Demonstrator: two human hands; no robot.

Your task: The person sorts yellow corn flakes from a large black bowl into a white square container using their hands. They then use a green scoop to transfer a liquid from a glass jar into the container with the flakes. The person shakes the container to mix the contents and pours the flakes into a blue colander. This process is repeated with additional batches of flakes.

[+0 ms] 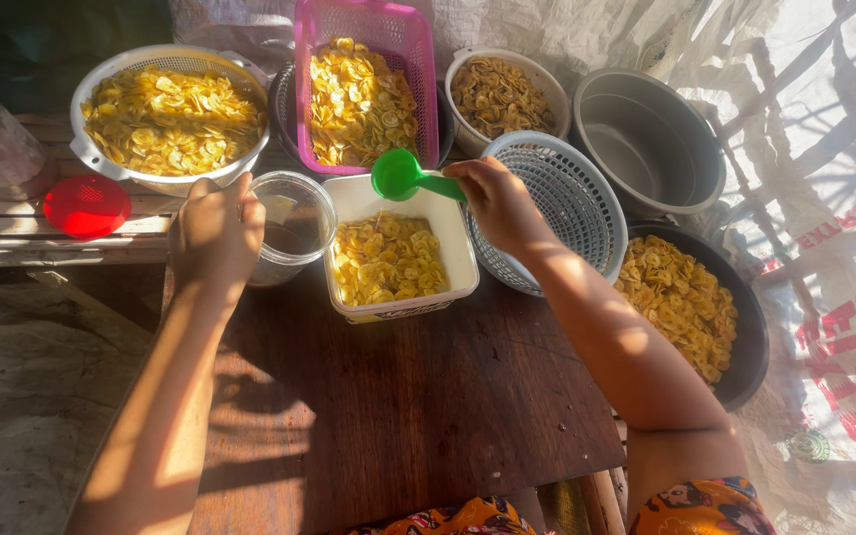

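Note:
My right hand [496, 203] grips the handle of a green plastic scoop [400, 175], held over the far rim of a white square tub [458, 253] half full of yellow banana chips [385, 260]. My left hand [214, 234] is wrapped around a clear round plastic jar [294, 223] that stands just left of the tub; the jar looks to have something dark inside. Both stand on a dark wooden board [398, 406].
Behind are a white colander of chips [172, 117], a pink basket of chips [361, 89], a cream bowl of darker chips [499, 94], a grey pot [646, 139], a tilted grey-blue basket [557, 203], a black pan of chips [691, 302]. A red lid [86, 206] lies left.

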